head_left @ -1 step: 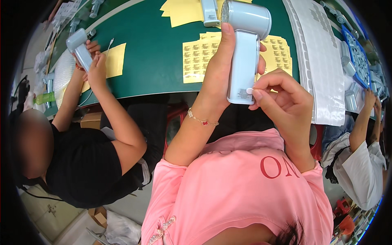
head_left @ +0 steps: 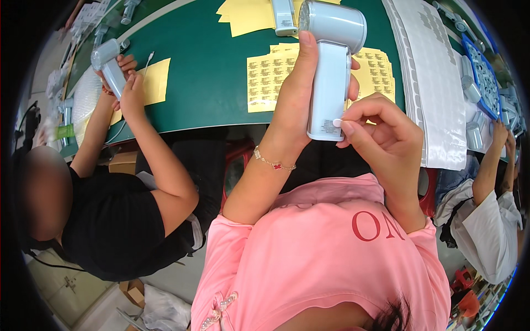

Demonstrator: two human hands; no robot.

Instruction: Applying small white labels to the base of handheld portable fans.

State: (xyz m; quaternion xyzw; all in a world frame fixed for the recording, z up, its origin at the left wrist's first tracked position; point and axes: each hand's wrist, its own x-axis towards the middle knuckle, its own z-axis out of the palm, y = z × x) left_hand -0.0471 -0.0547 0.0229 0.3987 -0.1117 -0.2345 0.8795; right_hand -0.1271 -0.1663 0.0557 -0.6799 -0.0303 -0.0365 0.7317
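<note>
Left hand (head_left: 295, 99): wrapping closed around the handle of a pale blue-grey handheld device (head_left: 331, 71), holding it above the green table (head_left: 210, 71). Right hand (head_left: 381, 132): fingers pinching narrowly, pressing a small white sticker (head_left: 337, 122) onto the handle's lower end. Device: standing lengthwise, round head pointing away from the person.

We count three pale blue handheld devices: one (head_left: 331, 71) in our hands, one (head_left: 110, 66) held by the person on our left, one (head_left: 283, 15) lying on the tabletop (head_left: 210, 66). Two yellow label sheets (head_left: 270, 77) (head_left: 375, 71) lie below them.
</note>
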